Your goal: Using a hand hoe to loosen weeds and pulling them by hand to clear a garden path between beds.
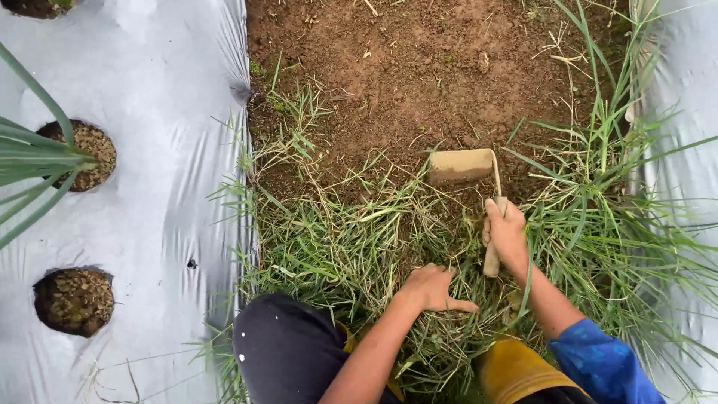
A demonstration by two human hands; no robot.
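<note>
1. Two bare hands are in my view from the head camera, both low in a grass-filled furrow between two sheets of silver plastic mulch.
2. I see the right hand (506,236) closed around the wooden handle of a small hand hoe (479,187). The fingers wrap the handle fully, and its butt end sticks out below the fist on the near side.
3. From the handle, the hoe's thin metal neck runs to the far side and meets a flat, mud-coated blade (461,165) that points left. The blade lies at the line where the cut grass meets the bare soil (419,67) — whether its edge bites into the ground I cannot tell.
4. I note the left hand (432,289) lies palm down on the grass (351,239), just near and left of the right hand. Its fingers are spread and partly buried in the stems, thumb pointing right; it presses on the grass, but I cannot tell whether it grips any.
5. Loose green and dry grass covers the near half of the furrow, while the far half is scraped brown earth with a few stray stalks.
6. Left mulch sheet (157,150) carries two round planting holes (75,301) filled with soil — long green leaves (37,161) rise from the farther one. The right mulch sheet (684,135) is partly screened by tall grass.
7. My near edge of view shows a dark-trousered knee (288,348) on the left and a blue sleeve (602,363) on the right forearm.
</note>
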